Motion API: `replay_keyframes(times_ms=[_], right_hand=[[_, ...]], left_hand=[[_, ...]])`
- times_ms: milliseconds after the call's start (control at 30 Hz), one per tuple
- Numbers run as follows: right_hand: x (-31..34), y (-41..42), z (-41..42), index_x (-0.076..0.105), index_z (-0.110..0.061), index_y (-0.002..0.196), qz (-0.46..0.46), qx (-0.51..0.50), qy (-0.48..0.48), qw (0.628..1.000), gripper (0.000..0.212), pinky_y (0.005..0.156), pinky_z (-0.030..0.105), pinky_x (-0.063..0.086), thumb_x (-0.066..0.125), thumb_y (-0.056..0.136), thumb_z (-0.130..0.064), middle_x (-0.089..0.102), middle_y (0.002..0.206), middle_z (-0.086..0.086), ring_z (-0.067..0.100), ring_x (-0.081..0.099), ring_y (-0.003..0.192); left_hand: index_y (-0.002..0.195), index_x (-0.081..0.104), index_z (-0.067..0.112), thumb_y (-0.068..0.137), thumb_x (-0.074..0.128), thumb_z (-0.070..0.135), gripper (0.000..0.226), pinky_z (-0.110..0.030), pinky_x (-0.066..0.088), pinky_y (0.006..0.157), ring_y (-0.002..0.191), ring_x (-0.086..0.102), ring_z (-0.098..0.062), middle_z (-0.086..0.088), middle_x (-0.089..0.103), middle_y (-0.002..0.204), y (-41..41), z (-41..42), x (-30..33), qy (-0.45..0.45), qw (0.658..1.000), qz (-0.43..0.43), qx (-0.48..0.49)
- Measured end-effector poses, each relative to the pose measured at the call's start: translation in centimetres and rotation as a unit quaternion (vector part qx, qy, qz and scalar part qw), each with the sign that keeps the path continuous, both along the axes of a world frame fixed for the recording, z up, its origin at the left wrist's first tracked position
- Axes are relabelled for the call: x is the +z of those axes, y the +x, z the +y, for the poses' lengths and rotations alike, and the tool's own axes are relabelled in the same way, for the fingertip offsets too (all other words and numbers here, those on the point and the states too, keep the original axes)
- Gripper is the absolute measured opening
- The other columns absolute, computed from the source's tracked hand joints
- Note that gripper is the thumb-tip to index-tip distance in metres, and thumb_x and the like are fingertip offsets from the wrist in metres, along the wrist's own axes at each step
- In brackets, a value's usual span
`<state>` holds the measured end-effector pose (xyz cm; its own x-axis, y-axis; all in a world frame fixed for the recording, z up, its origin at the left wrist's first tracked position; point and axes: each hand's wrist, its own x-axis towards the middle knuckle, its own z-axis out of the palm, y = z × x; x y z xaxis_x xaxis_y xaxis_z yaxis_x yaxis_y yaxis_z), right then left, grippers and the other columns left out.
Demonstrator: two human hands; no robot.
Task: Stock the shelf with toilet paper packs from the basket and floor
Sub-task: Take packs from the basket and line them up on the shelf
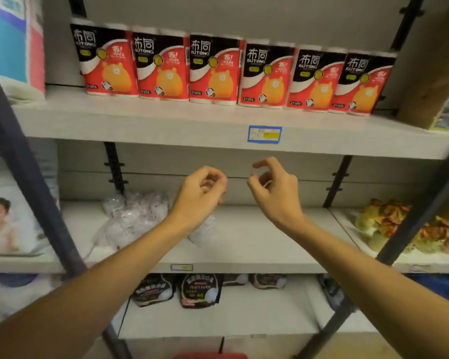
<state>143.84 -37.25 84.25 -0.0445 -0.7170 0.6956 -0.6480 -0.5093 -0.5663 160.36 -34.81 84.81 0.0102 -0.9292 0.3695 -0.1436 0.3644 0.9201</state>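
From the head view, six red, black and white plastic-wrapped two-roll toilet paper packs (233,71) stood upright in a row on the upper grey shelf board (166,123), each touching its neighbour. The row ran from near the left upright to just beside the right one, filling most of the board's width, with a gap at the left end beside a blue and pink wrapped bundle (18,45).

Both hands hung below that upper board, in front of the open bay under it. The left hand (201,193) had its fingers loosely curled on nothing, and the right hand (275,190) had its fingers (263,163) half bent and parted, also empty. Neither touched a pack or the board.

The relation that mattered: every pack in view lay above the fingers and further in. No loose pack showed near either hand. A red edge (210,355) at the bottom of the frame, far below the upper board and between the forearms, may have been the basket, though I could not tell. If so, the next pack lay down and back toward the body, about equally near both hands.
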Motion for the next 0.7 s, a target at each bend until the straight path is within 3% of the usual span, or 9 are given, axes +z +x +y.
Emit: replay_keyframes(times_ms=[200, 467, 567, 700], right_hand=[[-11.6, -1.5, 1.0, 0.060, -0.016, 0.102, 0.013, 0.005, 0.059, 0.998, 0.014, 0.055, 0.035, 0.046, 0.061, 0.090, -0.022, 0.058, 0.057, -0.005, 0.017, 0.054, 0.052], [-28.8, -2.7, 2.7, 0.055, -0.020, 0.105, 0.017, 0.009, 0.132, 0.991, 0.011, 0.060, 0.040, 0.057, 0.057, 0.095, -0.025, 0.064, 0.065, -0.002, 0.016, 0.064, 0.059], [-35.4, -2.6, 2.6, 0.058, -0.016, 0.102, 0.014, 0.002, 0.125, 0.992, 0.011, 0.059, 0.041, 0.056, 0.059, 0.093, -0.023, 0.065, 0.069, 0.001, 0.015, 0.064, 0.062], [-44.8, -2.2, 3.0, 0.060, -0.015, 0.101, 0.020, 0.010, 0.133, 0.991, 0.012, 0.061, 0.040, 0.054, 0.061, 0.092, -0.023, 0.063, 0.067, -0.003, 0.012, 0.060, 0.061]], left_hand=[[0.090, 0.062, 0.015, 0.095, 0.056, 0.015, 0.008, -0.011, 0.043, 0.053, 0.067, 0.061, -0.012, -0.010, 0.067, 0.085, -1.0, 0.7, -12.1, 0.070, 0.997, -0.039, 0.010], [0.089, 0.063, 0.017, 0.094, 0.057, 0.016, 0.007, -0.014, 0.046, 0.054, 0.064, 0.063, -0.011, -0.011, 0.069, 0.083, -1.8, 1.6, -29.6, 0.117, 0.992, -0.051, 0.014], [0.090, 0.065, 0.017, 0.094, 0.058, 0.016, 0.008, -0.021, 0.054, 0.062, 0.065, 0.065, -0.012, -0.008, 0.069, 0.081, -1.4, 1.4, -35.7, 0.113, 0.992, -0.063, 0.010], [0.089, 0.064, 0.018, 0.094, 0.058, 0.017, 0.008, -0.033, 0.056, 0.068, 0.072, 0.066, -0.024, -0.010, 0.068, 0.081, -1.2, 1.6, -44.8, 0.116, 0.990, -0.079, -0.008]])
